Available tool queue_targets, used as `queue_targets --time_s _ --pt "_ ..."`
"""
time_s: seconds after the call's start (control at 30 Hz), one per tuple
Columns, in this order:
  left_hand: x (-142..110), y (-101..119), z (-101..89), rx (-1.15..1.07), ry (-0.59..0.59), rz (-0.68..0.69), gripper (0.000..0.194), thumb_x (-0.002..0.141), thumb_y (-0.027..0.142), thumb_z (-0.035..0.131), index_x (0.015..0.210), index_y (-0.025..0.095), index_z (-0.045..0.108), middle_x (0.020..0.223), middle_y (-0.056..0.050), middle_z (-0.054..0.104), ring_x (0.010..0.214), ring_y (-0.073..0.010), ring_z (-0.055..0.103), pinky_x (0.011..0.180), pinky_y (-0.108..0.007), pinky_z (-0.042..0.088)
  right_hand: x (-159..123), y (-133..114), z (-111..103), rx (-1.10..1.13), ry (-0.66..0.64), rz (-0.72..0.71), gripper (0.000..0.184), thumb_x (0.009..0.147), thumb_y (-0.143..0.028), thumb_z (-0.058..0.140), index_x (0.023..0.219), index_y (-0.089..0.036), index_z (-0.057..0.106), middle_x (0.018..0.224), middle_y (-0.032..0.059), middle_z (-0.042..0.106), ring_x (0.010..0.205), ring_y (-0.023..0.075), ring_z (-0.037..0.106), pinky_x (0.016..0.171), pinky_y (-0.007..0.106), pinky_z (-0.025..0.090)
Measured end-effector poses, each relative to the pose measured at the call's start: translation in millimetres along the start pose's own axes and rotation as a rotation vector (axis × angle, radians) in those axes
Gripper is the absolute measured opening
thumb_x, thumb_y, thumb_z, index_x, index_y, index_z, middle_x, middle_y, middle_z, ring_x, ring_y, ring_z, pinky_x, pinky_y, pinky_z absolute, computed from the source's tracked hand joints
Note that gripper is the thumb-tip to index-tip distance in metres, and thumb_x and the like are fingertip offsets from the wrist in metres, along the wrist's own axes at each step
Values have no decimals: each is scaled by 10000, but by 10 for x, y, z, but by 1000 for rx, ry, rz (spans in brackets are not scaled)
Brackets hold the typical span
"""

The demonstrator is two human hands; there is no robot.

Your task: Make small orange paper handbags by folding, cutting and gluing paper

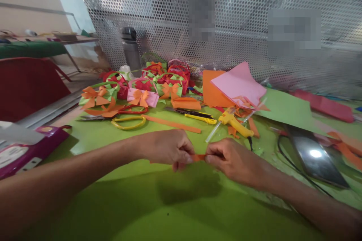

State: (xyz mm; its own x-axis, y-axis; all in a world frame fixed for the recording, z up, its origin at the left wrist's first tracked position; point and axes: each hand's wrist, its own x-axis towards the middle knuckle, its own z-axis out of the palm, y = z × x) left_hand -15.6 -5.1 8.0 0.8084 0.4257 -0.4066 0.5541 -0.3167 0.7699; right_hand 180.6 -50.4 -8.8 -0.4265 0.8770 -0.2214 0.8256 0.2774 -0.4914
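Note:
An orange paper strip (198, 157) stretches between my two hands above the green tabletop. My left hand (166, 147) is closed on it, and a bit of orange shows past the hand's far-left side. My right hand (230, 160) pinches the strip's right end. Just beyond my hands lies another orange strip (174, 123). A yellow glue gun (236, 123) rests past my right hand, with a clear glue stick at its back. Yellow-handled scissors (128, 122) and a yellow cutter knife (200, 119) lie beyond my left hand.
Small paper bags with orange bows (141, 98) crowd the back left, before a grey bottle (131, 51). Pink paper (240, 83) and green paper (288, 109) lie back right. A phone (315, 156) and a black cable are at right. A perforated metal panel (169, 3) stands behind.

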Motion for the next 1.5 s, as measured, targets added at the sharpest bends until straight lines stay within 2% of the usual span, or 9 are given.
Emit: queue_targets --time_s 0.23,0.4,0.57,0.8,0.9,0.97,1.17,1.3,1.5 --pt "18 -92 23 -42 34 -59 125 738 217 538 783 146 630 622 16 627 562 -111 586 513 -178 409 17 117 -12 131 -104 -13 216 760 -210 457 548 -181 423 475 -74 354 446 66 316 426 211 210" --pt "-112 -155 -117 282 273 -77 207 798 266 523 888 156 674 816 -15 694 682 -129 608 584 -200 407 61 186 -48 213 -163 60 207 748 -227 467 553 -169 500 469 -49 467 425 70 367 421 200 264" --pt "-74 -105 107 632 405 16 255 781 291 640 998 158 653 968 -73 676 865 -205 609 750 -299 446 97 184 10 249 -193 105 218 765 -226 460 564 -166 523 476 -34 513 415 73 404 424 196 286" --pt "50 -264 312 1065 427 188 195 890 129 434 788 144 600 803 -69 585 756 -190 538 654 -301 433 50 67 58 -340 94 71 241 825 -228 518 593 -172 555 550 -10 529 514 110 454 492 250 234" --pt "40 -300 310 1102 452 216 161 884 116 443 800 146 577 794 -60 564 745 -188 513 631 -298 416 -19 72 127 -572 270 -49 69 791 -166 588 726 -185 601 751 31 599 702 172 546 553 270 283" --pt "36 -308 311 1117 458 226 141 877 117 460 794 147 569 786 -58 556 736 -188 500 615 -297 403 -79 79 196 -670 327 -155 116 745 -77 594 730 -192 598 770 32 589 737 187 555 554 280 297" --pt "27 -315 333 1187 481 239 109 868 118 486 804 143 571 790 -62 557 742 -193 485 594 -299 374 -191 -27 360 -928 226 -306 282 673 20 566 900 -129 642 736 63 607 632 184 554 469 298 337" --pt "-33 -321 329 1237 481 205 114 858 120 500 773 143 574 773 -55 569 715 -198 472 588 -315 337 -200 -72 369 -1033 148 -328 231 685 5 568 875 -102 643 727 75 592 632 192 546 444 293 374" --pt "-169 -401 267 1288 518 199 170 884 130 461 762 134 577 743 -49 566 687 -194 441 598 -321 285 -191 10 406 -995 218 -377 90 740 -64 571 781 -130 617 702 56 567 616 168 520 424 271 347"
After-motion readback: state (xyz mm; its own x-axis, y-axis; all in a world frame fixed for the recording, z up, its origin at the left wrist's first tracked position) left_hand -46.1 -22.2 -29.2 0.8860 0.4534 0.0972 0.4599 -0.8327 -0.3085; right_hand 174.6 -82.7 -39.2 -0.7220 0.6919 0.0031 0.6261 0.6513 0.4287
